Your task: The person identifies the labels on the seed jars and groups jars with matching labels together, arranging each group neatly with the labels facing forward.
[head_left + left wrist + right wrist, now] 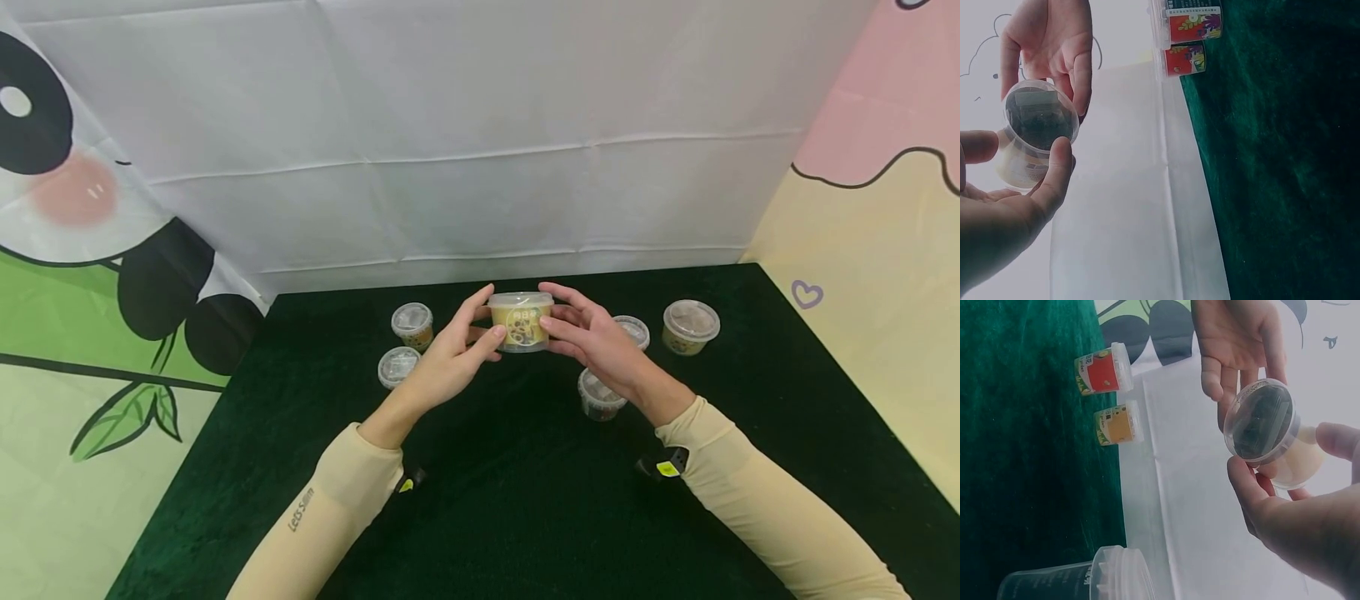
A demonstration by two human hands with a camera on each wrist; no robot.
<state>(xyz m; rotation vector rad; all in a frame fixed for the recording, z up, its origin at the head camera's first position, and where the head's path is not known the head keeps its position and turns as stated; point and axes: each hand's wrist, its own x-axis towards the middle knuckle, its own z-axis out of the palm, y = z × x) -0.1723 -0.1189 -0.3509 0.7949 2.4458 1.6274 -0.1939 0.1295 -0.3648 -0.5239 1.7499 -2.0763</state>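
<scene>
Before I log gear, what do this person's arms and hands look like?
Both sleeves are pale yellow, the left printed with dark lettering. Black wrist devices with yellow patches show near both cuffs. Left hand and right hand are ungloved.

Your sleeves [765, 492] are pale yellow, dark lettering [302, 510] on the lower-left one; the centre tub [521, 322] has a yellow patterned label [522, 328]; your cloth [510, 517] is dark green.
</scene>
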